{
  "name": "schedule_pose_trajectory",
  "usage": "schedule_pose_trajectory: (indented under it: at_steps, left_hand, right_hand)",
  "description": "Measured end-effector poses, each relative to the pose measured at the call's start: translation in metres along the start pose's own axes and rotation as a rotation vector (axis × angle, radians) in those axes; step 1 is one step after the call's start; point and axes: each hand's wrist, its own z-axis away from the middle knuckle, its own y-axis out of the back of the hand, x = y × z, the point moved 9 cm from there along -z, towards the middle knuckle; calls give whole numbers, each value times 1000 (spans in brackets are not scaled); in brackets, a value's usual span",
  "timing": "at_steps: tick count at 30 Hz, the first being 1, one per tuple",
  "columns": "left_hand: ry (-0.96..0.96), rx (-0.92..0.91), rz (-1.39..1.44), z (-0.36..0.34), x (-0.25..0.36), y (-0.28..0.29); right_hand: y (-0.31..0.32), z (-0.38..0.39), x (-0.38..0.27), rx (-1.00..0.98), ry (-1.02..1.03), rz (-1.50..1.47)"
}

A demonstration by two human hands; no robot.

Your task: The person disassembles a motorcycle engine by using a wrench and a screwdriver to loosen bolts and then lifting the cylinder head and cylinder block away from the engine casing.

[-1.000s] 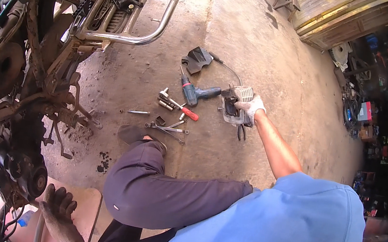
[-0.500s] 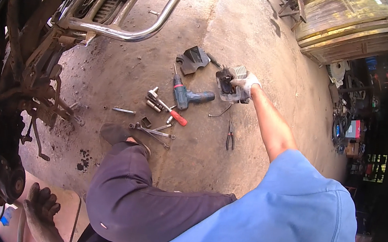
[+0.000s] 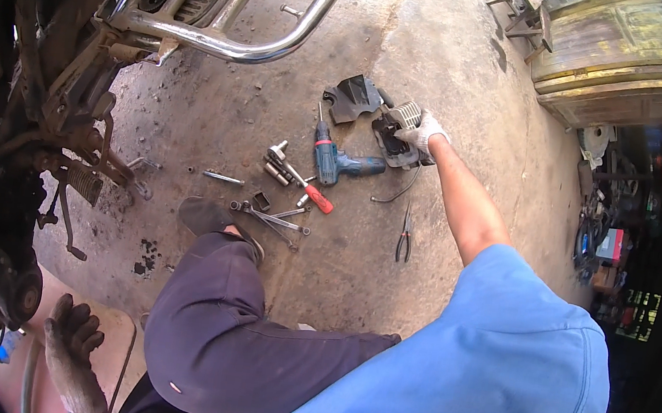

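Observation:
My right hand [image 3: 424, 133], in a whitish work glove, grips a finned metal engine part [image 3: 392, 142] with a dark inner side, low over the floor. A thin hose [image 3: 399, 194] trails beside it. The part is close to the handle of a blue cordless drill [image 3: 325, 157] that lies on its side. Just beyond lies a black plastic cover [image 3: 352, 99]. My left hand [image 3: 72, 344], in a dirty glove, is at the lower left near the motorcycle, its fingers apart and slightly curled, with nothing visible in them.
A motorcycle [image 3: 65, 130] with a chrome bar [image 3: 251, 52] fills the left side. A red-handled ratchet [image 3: 319, 198], several wrenches [image 3: 269, 220] and pliers [image 3: 403, 246] lie on the concrete. A worn wooden cabinet [image 3: 617, 69] and piled parts line the right.
The view has shifted a little, so the floor tools appear farther right. My right hand has tilted the engine part and brought it nearer the drill. More of my left wrist now shows.

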Motion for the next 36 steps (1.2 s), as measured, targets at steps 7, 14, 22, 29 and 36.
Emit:
schedule_pose_trajectory:
  at_steps: [7, 14, 22, 29, 36]
  left_hand:
    - [-129, -25, -109, 15, 18, -5]
    - [-143, -27, -201, 17, -3, 21]
    - [-132, -13, -400, 20, -12, 36]
    - [-147, -74, -518, 15, -2, 14]
    - [-175, -97, -578, 9, -1, 10]
  right_hand:
    - [21, 41, -3, 147, 18, 89]
    - [15, 59, -45, 130, -75, 330]
    - [-12, 28, -46, 126, -255, 294]
    - [-20, 7, -36, 201, -115, 340]
    - [-15, 5, -32, 83, -79, 310]
